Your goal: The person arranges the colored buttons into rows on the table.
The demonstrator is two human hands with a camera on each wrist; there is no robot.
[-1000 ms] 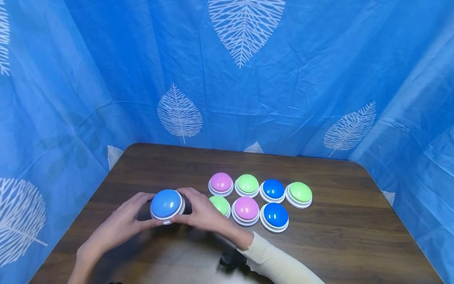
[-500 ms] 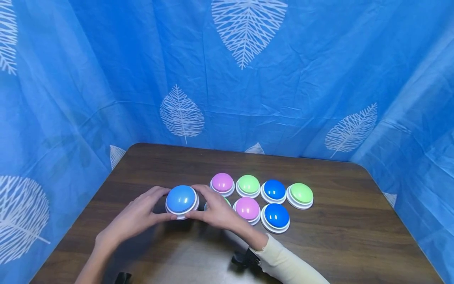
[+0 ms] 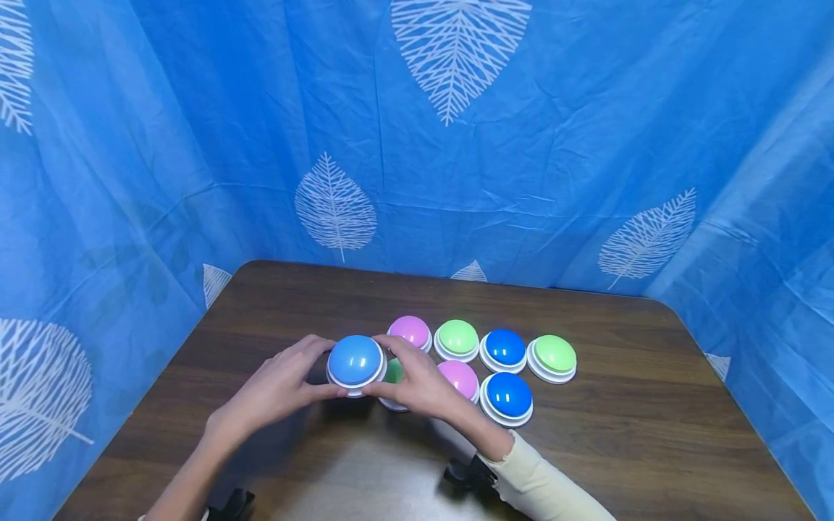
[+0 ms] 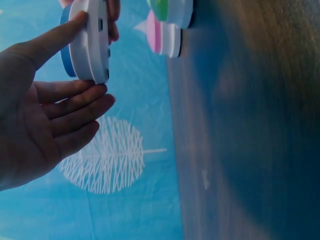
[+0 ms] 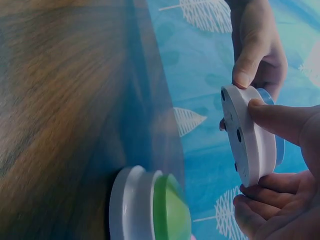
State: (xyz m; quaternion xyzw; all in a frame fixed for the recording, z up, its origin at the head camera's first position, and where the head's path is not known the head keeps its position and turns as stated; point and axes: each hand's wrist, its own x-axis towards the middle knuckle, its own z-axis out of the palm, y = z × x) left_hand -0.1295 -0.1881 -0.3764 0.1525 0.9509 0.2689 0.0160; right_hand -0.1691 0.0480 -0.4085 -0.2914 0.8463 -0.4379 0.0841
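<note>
Between my two hands is a push button [image 3: 355, 359] with a light blue dome and a round white base, lifted off the table. My left hand [image 3: 276, 380] grips its left side, thumb on the near rim and fingers farther round. The opposite side is held by my right hand [image 3: 420, 380] in the same manner. In the right wrist view the white base [image 5: 250, 142] is tilted side-on, showing dark feet underneath. A green button [image 3: 394, 371] lies just right of the held one, partly hidden by my right hand, which also covers part of a pink button [image 3: 459, 379].
Behind stands a row of buttons: pink [image 3: 410, 331], green [image 3: 457, 337], blue [image 3: 505, 347] and green [image 3: 554, 354]. Another blue button [image 3: 510, 394] sits in the front row. The brown wooden table [image 3: 625, 420] meets a blue leaf-print curtain [image 3: 521, 145] at its back and sides.
Both hands have carried the light blue button rightward and slightly away, close to the green button at the left end of the front row. The other buttons stay put.
</note>
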